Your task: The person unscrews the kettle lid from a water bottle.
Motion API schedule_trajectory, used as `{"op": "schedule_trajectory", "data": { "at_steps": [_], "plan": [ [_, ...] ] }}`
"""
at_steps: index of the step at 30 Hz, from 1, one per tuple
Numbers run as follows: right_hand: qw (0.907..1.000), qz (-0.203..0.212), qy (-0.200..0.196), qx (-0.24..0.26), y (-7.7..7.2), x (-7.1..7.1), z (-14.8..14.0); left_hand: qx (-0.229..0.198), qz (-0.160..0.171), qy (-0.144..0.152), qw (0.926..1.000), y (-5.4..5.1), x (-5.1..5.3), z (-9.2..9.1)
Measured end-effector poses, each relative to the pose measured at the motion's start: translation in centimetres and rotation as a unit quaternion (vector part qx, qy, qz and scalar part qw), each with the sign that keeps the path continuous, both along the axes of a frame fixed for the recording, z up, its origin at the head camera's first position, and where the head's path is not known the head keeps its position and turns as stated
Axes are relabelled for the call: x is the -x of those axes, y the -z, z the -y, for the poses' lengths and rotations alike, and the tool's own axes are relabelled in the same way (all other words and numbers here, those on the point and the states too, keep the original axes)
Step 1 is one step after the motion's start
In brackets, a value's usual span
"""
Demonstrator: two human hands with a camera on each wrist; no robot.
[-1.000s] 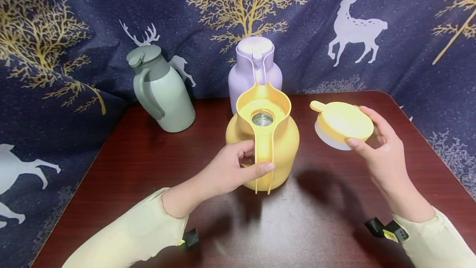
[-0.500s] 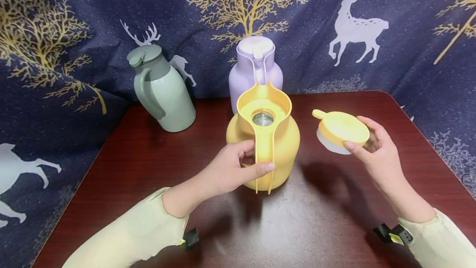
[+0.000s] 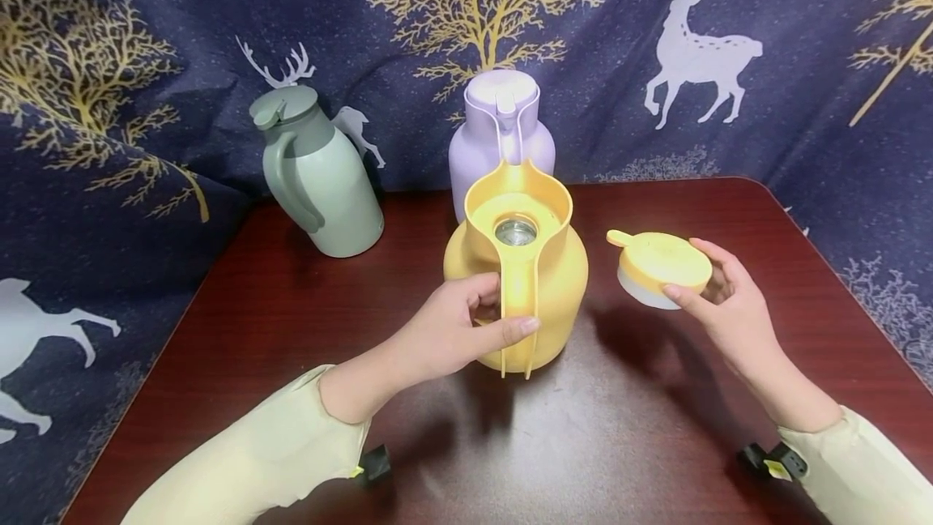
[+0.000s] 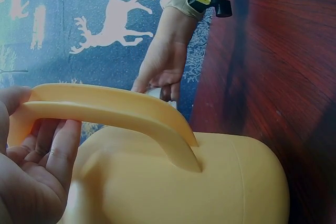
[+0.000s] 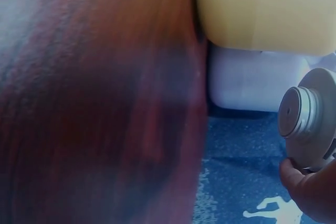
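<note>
A yellow thermos jug (image 3: 557,290) stands upright on the table, its top uncovered and a round metallic-looking opening showing in the middle. My left hand (image 3: 459,326) grips the jug's handle (image 4: 105,100), thumb on the near side and fingers curled behind. To the right of the jug, above the table, my right hand (image 3: 736,326) holds the yellow lid (image 3: 666,260) by its right edge, with the lid's tab pointing left. Its pale underside with a threaded plug (image 5: 296,113) shows in the right wrist view.
Behind the yellow jug stands a lilac thermos jug (image 3: 472,156), partly hidden by it. A green thermos jug (image 3: 335,193) is at the back left of the dark red table (image 3: 306,306). A patterned navy cloth (image 3: 583,120) hangs behind the table.
My right hand has brought the lid slightly left and lower, nearer the yellow jug. My left hand and the jugs have stayed in place.
</note>
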State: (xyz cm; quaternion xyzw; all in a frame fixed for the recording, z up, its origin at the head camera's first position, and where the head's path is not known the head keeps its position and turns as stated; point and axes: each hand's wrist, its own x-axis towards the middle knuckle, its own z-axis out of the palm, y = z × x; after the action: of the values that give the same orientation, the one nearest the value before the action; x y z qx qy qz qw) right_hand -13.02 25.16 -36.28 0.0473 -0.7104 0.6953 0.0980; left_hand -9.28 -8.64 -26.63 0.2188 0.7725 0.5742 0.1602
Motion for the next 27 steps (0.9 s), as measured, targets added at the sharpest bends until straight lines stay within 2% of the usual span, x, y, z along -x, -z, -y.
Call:
{"op": "schedule_trajectory", "data": {
  "at_steps": [6, 10, 14, 16, 19, 24, 27],
  "plan": [
    [0.9997, 0.009, 0.002, -0.024, 0.6, 0.1, -0.2, -0.003, 0.001, 0.000, 1.0000, 0.0, 0.1, 0.0],
    [0.9928, 0.023, 0.021, -0.116, 0.7, 0.2, -0.6, -0.002, 0.003, 0.000, 1.0000, 0.0, 0.0, 0.0],
    [0.9707, 0.040, 0.036, -0.234, 0.7, 0.3, -1.0, 0.000, 0.003, 0.000, 1.0000, 0.0, 0.0, 0.0],
    [0.9629, 0.039, 0.038, -0.264, 0.6, 0.3, -1.1, 0.000, 0.003, 0.001, 1.0000, 0.0, 0.0, -0.1],
    [0.9476, 0.020, 0.051, -0.315, 0.5, 0.3, -0.9, 0.002, 0.001, 0.001, 1.0000, 0.0, 0.1, 0.0],
    [0.9152, -0.031, 0.076, -0.395, 0.6, 0.5, -0.9, 0.007, 0.002, 0.000, 1.0000, -0.1, 0.1, -0.1],
    [0.9052, -0.056, 0.070, -0.415, 0.9, 1.1, -1.2, 0.007, 0.004, -0.001, 1.0000, -0.1, 0.1, 0.0]
  ]
}}
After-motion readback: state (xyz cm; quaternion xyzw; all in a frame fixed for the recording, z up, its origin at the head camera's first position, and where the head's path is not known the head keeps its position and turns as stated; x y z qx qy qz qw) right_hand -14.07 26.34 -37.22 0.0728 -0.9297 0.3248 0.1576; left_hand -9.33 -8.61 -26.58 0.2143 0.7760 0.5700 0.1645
